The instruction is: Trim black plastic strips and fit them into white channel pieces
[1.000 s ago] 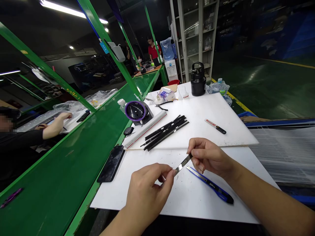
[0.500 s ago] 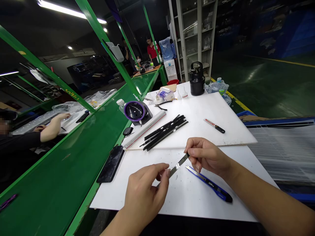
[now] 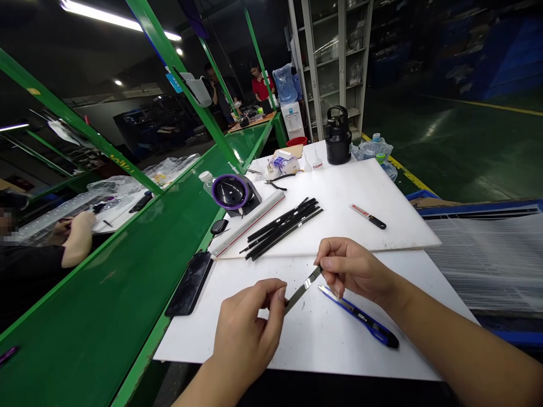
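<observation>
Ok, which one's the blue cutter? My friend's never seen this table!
Find the big white board nearest the camera. On it, just below the right hand, lies a slanting blue cutter. Unlike the black-handled knife on the foam sheet, its body is blue and black.

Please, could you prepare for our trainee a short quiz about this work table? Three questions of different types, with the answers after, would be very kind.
1. What do the left hand and the right hand hold between them?
(a) black bottle
(b) thin shiny strip
(c) pliers

2. True or false: the blue cutter lies nearer to the right hand than the phone does.

3. Fill in: the round black thing on the table has a ____ rim.

Key: 1. b; 2. true; 3. purple.
</observation>
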The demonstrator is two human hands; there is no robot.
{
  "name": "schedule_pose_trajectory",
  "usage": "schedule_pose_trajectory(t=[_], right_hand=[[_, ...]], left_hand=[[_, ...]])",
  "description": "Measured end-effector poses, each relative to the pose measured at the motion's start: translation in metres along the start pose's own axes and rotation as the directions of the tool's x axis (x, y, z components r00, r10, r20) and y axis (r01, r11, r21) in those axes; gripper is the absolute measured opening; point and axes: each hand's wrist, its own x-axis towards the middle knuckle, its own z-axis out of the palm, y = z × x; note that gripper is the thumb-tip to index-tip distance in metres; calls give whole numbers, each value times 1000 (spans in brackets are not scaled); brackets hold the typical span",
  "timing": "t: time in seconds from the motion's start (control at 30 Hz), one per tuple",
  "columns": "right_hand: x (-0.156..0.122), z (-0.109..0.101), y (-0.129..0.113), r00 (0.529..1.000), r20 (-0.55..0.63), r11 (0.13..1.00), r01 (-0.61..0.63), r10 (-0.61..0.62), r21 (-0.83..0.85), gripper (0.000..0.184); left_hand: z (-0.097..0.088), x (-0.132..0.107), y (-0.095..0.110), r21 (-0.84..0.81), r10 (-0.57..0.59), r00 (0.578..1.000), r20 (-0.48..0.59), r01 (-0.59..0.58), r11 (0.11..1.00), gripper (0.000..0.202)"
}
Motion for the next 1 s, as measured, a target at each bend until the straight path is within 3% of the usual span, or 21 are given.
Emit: schedule_pose_trajectory(t=[0.2,0.37,0.6,1.0], right_hand=[[-1,-1,0,1000,6,1000,9,-9,-1,15],[-1,-1,0,1000,11,1000,11,-11,-2,14],[-2,-1,1,1000,9,1000,12,-12,1,13],[-1,-1,2,1000,5,1000,1,-1,-17,14]], left_hand=[[0,-1,2,-5,62,998,-17,-62,998,8],[4,-1,0,26,79,995,60,-81,996,5],[2,-4,-5,-11,-57,998,18,57,998,7],[-2,-1,4,-13,73,993,96,-72,997,13]])
